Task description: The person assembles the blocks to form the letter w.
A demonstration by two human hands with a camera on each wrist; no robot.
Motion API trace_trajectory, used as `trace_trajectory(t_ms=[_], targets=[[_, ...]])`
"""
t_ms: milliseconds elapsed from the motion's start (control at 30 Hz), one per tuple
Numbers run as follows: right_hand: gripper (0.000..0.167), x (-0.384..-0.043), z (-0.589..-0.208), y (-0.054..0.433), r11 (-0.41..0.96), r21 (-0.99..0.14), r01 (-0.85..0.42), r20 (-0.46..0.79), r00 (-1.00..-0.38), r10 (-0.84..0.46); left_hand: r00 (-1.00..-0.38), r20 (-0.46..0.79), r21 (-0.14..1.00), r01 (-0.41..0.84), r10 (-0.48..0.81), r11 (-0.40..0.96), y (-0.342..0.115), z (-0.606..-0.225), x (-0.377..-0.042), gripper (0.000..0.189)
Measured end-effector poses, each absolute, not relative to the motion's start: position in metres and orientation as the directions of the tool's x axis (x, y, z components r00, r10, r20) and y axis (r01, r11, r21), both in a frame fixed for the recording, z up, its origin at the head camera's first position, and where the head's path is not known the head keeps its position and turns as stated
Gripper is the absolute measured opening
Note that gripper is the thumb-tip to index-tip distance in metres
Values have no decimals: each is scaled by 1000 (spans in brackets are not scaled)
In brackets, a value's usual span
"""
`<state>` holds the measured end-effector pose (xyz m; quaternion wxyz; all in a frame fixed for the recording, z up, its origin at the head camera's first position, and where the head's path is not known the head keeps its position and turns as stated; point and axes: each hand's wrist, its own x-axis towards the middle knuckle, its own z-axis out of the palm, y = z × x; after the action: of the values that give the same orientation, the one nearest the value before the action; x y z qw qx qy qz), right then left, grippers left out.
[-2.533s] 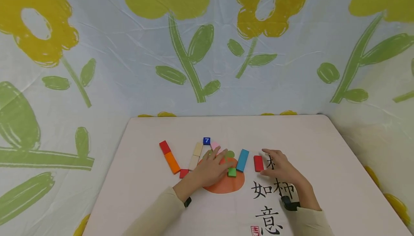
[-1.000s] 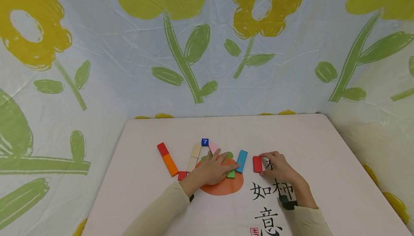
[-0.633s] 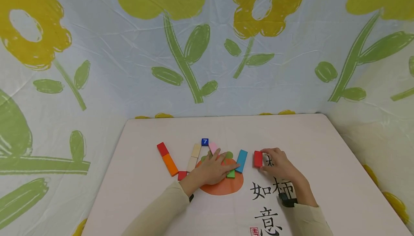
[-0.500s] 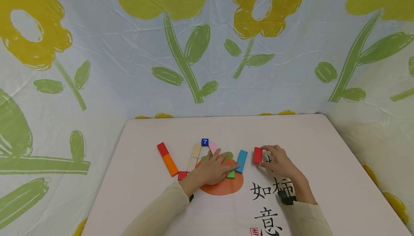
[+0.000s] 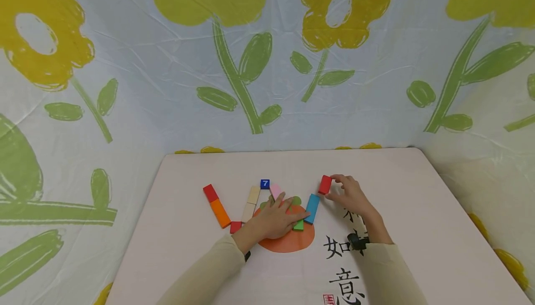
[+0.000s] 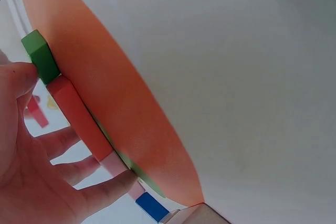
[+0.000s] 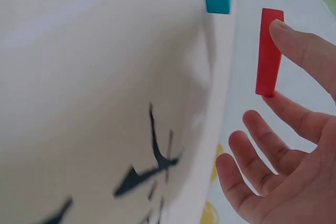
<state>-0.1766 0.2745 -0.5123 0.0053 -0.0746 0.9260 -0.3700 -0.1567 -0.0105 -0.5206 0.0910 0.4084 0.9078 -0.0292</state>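
Observation:
My right hand pinches a red block between thumb and index finger, its other fingers loosely bent. In the right wrist view the red block stands out clear of the tabletop. The head view puts it just beyond the far end of a light blue block. My left hand lies spread over the row, thumb toward a green block. Fingertips reach a pink block. In the left wrist view a red-orange block runs between the green block and pink block.
The zigzag row continues leftward with a dark blue "7" cube, plain wood blocks, a red block, an orange block and another red block. The pale tabletop bears a printed orange persimmon and black characters.
My right hand has taken hold of the red block and carried it away from me and leftward, toward the light blue block's far end. The left hand now barely moves.

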Motion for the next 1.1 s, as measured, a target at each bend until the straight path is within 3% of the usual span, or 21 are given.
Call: trace_trajectory(t_ms=[1100], targets=[[57, -197, -526, 263, 786, -613, -79, -79, -984, -160, -654, -196, 41, 739, 731, 672, -10, -519, -156, 52]])
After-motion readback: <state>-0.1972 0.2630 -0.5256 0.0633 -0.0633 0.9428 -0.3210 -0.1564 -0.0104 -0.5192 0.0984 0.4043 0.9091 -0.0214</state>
